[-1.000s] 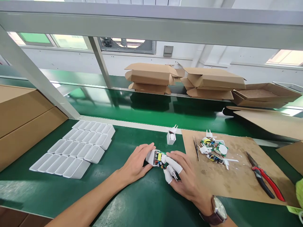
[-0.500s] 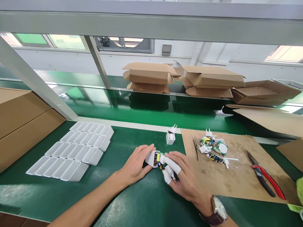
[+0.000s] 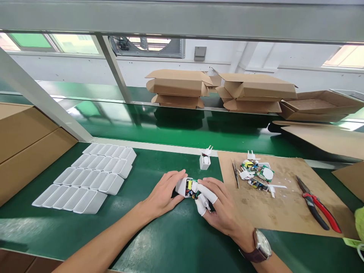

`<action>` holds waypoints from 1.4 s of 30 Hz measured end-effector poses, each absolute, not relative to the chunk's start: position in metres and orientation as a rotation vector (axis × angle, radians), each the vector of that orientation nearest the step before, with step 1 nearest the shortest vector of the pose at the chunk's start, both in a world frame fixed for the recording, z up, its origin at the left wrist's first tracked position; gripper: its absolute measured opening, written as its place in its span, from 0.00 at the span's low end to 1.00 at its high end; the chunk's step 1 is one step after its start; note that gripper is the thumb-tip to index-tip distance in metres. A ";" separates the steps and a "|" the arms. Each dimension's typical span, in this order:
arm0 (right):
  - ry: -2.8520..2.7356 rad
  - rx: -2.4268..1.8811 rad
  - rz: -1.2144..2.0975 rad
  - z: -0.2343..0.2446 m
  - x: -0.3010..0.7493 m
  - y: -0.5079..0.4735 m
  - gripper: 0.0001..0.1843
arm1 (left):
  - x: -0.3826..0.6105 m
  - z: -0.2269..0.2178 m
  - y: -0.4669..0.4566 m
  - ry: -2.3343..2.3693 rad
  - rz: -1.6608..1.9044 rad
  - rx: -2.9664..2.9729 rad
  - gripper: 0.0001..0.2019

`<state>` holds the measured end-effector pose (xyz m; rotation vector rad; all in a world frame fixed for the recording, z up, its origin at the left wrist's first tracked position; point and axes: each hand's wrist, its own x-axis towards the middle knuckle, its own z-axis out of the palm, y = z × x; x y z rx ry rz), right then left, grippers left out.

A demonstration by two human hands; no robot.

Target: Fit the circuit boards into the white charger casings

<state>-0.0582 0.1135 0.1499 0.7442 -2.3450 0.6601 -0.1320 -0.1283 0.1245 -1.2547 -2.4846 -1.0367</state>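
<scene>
My left hand [image 3: 164,192] is wrapped round a small white charger housing [image 3: 181,185] lying on the green table mat. My right hand [image 3: 220,207], with white finger cots on its fingertips and a watch on the wrist, pinches a circuit board with plug pins [image 3: 193,191] at the housing's open end. The board sits partly inside the housing. Just behind the hands stands another white housing with a plug sticking out [image 3: 205,159].
Rows of empty white housings [image 3: 91,176] lie at left. On a brown cardboard sheet [image 3: 284,206] at right are tweezers [image 3: 236,172], loose boards and plugs [image 3: 257,175] and red-handled cutters [image 3: 317,203]. Cardboard boxes [image 3: 22,142] stand far left, folded cartons [image 3: 179,87] behind the conveyor.
Both hands have kept their grip while the board has gone slightly deeper into the housing. The camera has tilted a little, so everything has shifted up.
</scene>
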 end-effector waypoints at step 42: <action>-2.342 0.820 1.056 0.139 -0.090 0.106 0.20 | -0.125 0.125 -0.121 -2.481 -1.757 -1.077 0.51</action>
